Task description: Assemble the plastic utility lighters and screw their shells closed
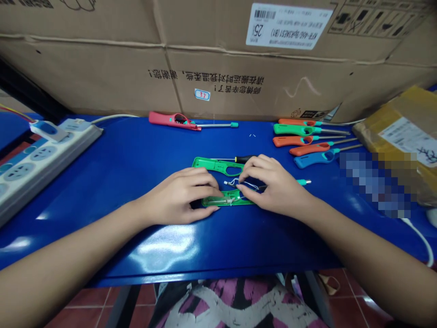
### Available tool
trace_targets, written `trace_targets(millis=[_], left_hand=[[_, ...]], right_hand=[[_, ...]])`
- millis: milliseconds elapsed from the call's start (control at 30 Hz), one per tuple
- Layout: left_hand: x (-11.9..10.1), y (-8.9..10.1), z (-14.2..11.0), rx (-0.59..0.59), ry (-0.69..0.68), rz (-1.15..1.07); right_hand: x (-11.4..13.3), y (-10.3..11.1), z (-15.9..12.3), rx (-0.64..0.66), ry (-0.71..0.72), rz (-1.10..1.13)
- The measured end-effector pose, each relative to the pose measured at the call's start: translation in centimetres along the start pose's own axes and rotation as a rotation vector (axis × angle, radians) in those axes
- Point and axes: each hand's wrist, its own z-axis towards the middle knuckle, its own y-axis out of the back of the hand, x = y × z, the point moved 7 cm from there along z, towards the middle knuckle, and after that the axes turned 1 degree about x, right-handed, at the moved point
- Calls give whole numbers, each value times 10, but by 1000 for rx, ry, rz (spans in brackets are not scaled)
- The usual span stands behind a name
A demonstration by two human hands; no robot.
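Note:
The lower green half shell of a gas lighter (246, 202) lies on the blue table with a clear fuel tank in it. My left hand (187, 196) grips its left end, fingers over the top and thumb along the near side. My right hand (271, 182) is closed over the shell's right part, fingertips together; what they pinch is hidden. White wires with a small connector (226, 182) show beside those fingertips. A teal lighter tip (303, 182) sticks out beyond my right hand. Just behind lies the other green half shell (213, 164), next to a screwdriver (244, 159) partly behind my right hand.
A red lighter (167, 120) with an opened body lies at the back. Several whole lighters (292, 141) are grouped at back right, near a taped carton (382, 123). A power strip (44, 159) stands at left. A large cardboard box (119, 82) walls off the table's (136, 150) rear.

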Motion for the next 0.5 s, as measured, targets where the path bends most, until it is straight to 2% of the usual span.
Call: trace_targets(millis=[267, 500], left_hand=[[0, -1, 0, -15, -7, -47], [2, -2, 0, -21, 3, -77]], right_hand=[[1, -17, 0, 85, -28, 72], [5, -9, 0, 54, 26, 10]])
